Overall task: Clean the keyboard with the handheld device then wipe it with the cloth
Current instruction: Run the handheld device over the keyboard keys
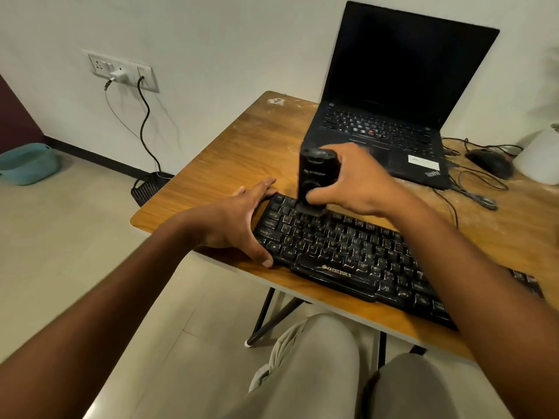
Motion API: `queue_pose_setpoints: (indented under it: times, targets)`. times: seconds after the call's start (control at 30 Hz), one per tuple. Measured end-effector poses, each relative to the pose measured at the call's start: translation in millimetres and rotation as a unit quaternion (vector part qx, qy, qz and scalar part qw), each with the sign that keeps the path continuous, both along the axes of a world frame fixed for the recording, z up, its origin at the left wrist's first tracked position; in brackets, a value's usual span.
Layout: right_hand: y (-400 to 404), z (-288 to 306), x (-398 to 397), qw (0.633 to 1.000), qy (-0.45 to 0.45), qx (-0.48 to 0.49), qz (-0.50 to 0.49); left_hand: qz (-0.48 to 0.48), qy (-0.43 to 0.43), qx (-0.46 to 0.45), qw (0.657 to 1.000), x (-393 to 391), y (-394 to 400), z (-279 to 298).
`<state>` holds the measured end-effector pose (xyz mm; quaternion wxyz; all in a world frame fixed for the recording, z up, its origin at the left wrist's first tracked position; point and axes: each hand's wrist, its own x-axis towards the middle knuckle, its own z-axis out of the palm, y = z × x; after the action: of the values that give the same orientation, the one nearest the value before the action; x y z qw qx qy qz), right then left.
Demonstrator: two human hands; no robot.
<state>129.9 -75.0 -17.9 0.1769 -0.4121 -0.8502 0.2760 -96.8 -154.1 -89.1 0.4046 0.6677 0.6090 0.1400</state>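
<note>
The right hand (360, 179) grips the upright black handheld device (314, 173) on the dusty keyboard (348, 252), whose end the left hand's (239, 219) spread fingers brace.

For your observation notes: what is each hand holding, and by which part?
The right hand grips the handheld device round its upright body. The left hand holds the keyboard by its left end.

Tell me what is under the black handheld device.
The black handheld device, gripped by the right hand, stands on the dusty black keyboard's upper-left keys; the keys directly beneath its nozzle are covered.
</note>
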Motion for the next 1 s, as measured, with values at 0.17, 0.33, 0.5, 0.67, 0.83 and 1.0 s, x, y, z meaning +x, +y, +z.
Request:
queue_pose_setpoints:
  times: [0.17,0.33,0.5,0.67,0.83,1.0]
  targets:
    - [-11.6,-30.2,-25.1,0.994,0.097,-0.036,-0.032,-0.009,0.000,0.000,1.000,-2.4,1.5,-4.0]
    - [-5.2,-9.2,7.0,0.998,-0.042,-0.052,-0.002,-0.008,0.009,-0.004,1.000,-0.1,-0.4,-0.4]
    - [8.5,-0.2,12.5,0.998,0.000,-0.066,-0.010,-0.008,0.014,-0.008,1.000,0.7,-0.4,1.6]
    - [8.5,-14.6,-5.2,0.988,0.085,-0.123,-0.026,-0.001,0.015,-0.012,1.000,1.7,-1.8,3.8]
    - [8.8,-17.6,-10.5,0.991,0.060,-0.124,-0.001,-0.004,0.015,-0.006,1.000,1.3,-2.3,2.4]
    - [8.4,-11.9,-0.1,0.995,0.001,-0.096,0.021,-0.003,0.015,-0.005,1.000,1.5,-2.4,2.9]
